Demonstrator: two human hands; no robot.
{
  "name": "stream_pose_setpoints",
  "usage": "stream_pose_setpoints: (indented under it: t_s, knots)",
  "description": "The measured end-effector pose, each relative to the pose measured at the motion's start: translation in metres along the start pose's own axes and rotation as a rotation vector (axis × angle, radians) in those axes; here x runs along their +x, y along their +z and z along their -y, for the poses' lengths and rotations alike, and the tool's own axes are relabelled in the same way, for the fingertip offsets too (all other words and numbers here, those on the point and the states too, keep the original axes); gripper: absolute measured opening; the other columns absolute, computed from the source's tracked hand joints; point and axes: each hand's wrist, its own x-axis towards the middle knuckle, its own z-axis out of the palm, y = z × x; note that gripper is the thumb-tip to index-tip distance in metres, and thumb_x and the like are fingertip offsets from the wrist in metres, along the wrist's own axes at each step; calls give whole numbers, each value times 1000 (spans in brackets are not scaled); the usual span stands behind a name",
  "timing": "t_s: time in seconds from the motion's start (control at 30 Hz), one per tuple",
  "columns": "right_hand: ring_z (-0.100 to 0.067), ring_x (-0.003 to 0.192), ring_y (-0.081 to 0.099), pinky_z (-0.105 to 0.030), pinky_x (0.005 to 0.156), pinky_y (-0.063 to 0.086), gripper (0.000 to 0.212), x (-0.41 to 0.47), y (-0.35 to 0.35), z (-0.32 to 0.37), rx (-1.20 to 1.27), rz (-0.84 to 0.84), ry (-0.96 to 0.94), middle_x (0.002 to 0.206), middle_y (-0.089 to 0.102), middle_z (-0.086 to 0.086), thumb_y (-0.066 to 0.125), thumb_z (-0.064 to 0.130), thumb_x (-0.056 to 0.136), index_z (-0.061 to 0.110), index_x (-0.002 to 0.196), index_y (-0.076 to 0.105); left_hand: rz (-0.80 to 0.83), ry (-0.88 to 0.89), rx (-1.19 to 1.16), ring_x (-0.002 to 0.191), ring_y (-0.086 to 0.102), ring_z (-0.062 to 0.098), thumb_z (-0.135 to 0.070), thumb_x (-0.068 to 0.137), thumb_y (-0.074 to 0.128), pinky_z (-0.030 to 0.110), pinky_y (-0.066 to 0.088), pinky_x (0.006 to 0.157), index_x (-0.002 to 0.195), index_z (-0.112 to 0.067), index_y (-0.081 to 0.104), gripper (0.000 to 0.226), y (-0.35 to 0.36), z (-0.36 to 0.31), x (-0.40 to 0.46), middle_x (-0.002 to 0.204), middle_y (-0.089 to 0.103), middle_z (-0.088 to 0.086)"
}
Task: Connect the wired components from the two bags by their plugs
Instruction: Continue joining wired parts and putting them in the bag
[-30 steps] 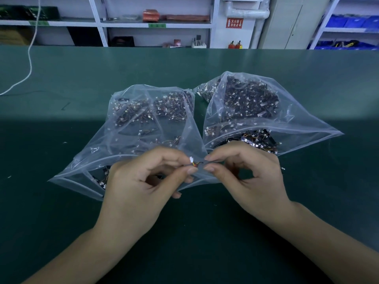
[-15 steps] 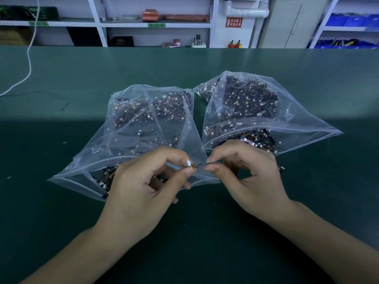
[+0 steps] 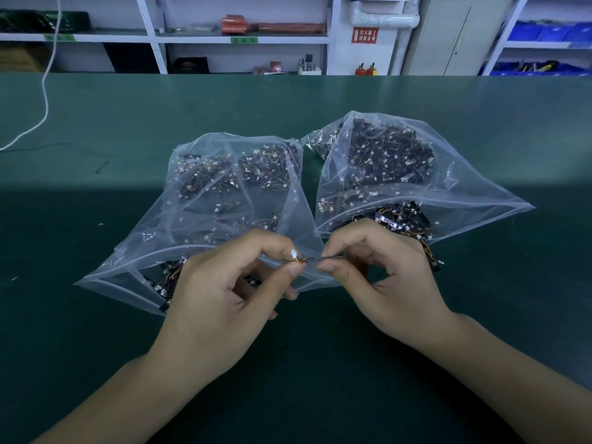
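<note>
Wired part (image 3: pixel 304 259): tiny, light, limp leads; left hand (image 3: pixel 224 293) pinches white plug (image 3: pixel 293 253), right hand (image 3: pixel 384 277) pinches wire; grip plug bodies

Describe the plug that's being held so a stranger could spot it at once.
On the green table, two clear bags lie side by side. Before their mouths, the left hand pinches a wire; the white plug sticks up at its fingertips, the only one outside the bags.
</note>
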Motion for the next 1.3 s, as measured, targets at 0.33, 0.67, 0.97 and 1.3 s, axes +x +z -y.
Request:
stream_pose_setpoints:
  t_s: [0.33,0.67,0.97,1.3]
  knots:
    - [-29,53,57,-43,51,44,7,-2,-7,-11,24,88,19,70,65,-10,69,25,103,25,103,62,8,44,92,69,77,11,-34,96,71,34,59,50,105,-32,65,11,-1,0,0,92,74,-12]
    - [-13,60,56,-26,60,49,12,13,-54,-57,-378,52,80,79,61,29,75,31,96,19,94,74,140,191,540,67,62,14,-48,113,45,38,51,63,68,-14,62,59,-20,8,7,66,58,-9]
    - [-5,80,70,-42,71,60,4,12,-68,-70,-606,-134,176,90,75,20,78,31,97,29,96,81,127,206,736,84,60,15,-42,108,54,38,49,85,77,-21,63,39,-28,19,13,80,59,-14]
    - [-4,81,59,-30,77,48,6,12,-76,-72,-815,-151,251,80,70,16,85,21,89,27,91,83,259,31,945,94,73,19,-51,97,67,40,55,84,100,-36,79,20,-33,25,12,96,76,-17]
